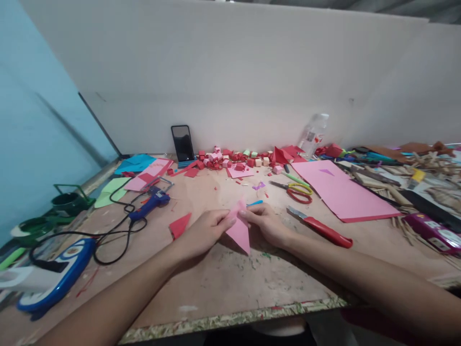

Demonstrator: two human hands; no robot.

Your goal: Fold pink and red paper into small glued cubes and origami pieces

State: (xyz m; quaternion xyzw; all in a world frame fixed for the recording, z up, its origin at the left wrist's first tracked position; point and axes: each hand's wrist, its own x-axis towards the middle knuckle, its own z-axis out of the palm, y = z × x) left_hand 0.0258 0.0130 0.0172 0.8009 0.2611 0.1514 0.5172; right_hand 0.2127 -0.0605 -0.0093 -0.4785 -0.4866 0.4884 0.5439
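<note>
Left hand (pixel 205 228) and right hand (pixel 269 225) pinch 1 pink paper piece (pixel 239 234) above the counter (pixel 216 288).
At far left stands a green holder (pixel 68 204), its contents too dark to tell; then a blue glue gun (pixel 148 205) with a looping black cord (pixel 126 250). The left grip is nearly closed, thumb on the paper's left side; the paper narrows to a point at its near end. The right grip pinches the upper right edge. Beyond lie scissors (pixel 300 192), then a tilted clear bottle (pixel 314 133), contents unclear.
</note>
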